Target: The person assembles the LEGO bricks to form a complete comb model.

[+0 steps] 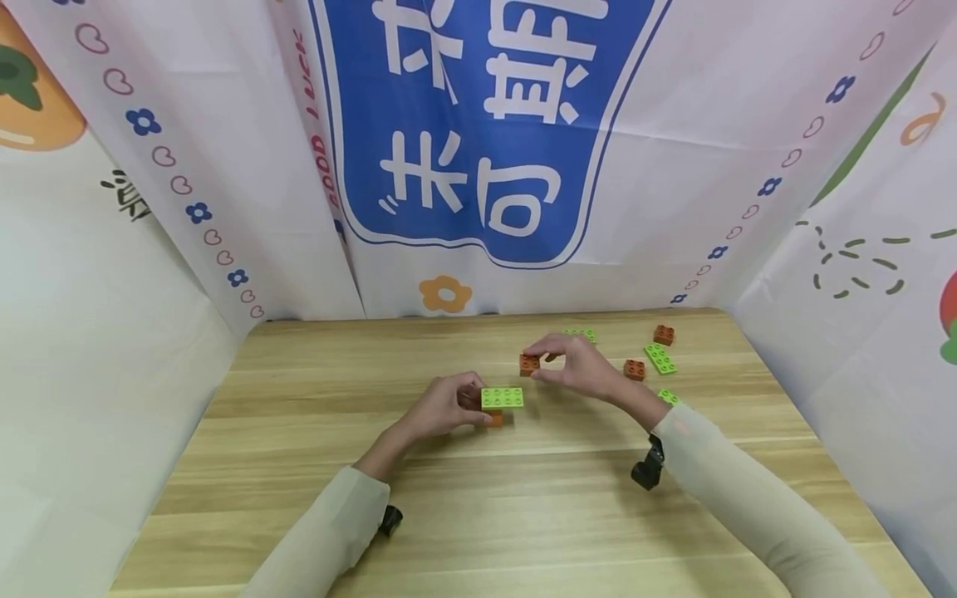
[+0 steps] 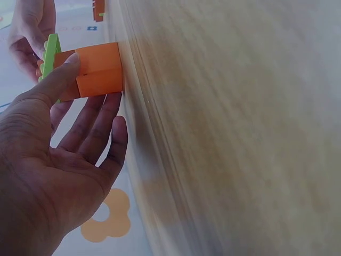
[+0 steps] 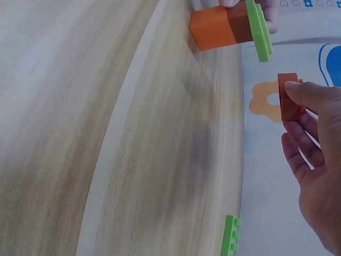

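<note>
My left hand (image 1: 441, 407) grips a small stack of toy building bricks standing on the wooden table. At its bottom is a bright orange block (image 2: 100, 69). A reddish-brown brick (image 3: 240, 24) sits above that, topped by a thin lime-green plate (image 1: 503, 398) with studs that juts out toward the right. The left thumb lies against the side of the stack. Just right of it and raised off the table, my right hand (image 1: 579, 365) pinches a square reddish-brown brick (image 1: 529, 365) between thumb and fingers, studs up. That brick (image 3: 288, 104) is apart from the green plate.
On the table's right side lie two loose reddish-brown bricks (image 1: 634, 370) and green plates (image 1: 660, 359), one partly behind my right forearm. Another green plate (image 1: 581, 335) lies behind my right hand. Printed cloth (image 1: 449, 274) walls the table at the back and sides.
</note>
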`<state>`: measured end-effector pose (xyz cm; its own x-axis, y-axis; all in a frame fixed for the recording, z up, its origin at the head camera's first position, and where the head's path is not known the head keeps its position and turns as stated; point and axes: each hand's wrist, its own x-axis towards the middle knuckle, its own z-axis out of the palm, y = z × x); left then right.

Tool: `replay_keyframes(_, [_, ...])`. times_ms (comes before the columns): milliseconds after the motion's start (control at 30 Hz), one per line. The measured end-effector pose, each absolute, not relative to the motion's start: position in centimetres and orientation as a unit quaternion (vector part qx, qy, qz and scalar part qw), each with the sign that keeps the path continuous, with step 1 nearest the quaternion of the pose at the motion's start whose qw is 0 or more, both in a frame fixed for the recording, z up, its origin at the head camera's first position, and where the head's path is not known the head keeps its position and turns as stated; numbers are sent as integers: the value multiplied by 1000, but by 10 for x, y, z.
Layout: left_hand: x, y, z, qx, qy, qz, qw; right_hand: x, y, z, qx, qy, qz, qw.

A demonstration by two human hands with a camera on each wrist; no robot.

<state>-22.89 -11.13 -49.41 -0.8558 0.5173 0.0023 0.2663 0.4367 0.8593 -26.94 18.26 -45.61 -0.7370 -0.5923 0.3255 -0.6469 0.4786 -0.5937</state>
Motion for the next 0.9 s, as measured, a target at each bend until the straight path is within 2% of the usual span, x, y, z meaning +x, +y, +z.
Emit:
replay_keyframes(267, [-229, -110, -494, 236, 835, 481, 125, -261, 179, -453, 388, -850, 353, 55])
replay_keyframes(900, [-230, -110, -495, 240, 831, 484, 132, -250, 156, -450, 426, -821, 378, 27])
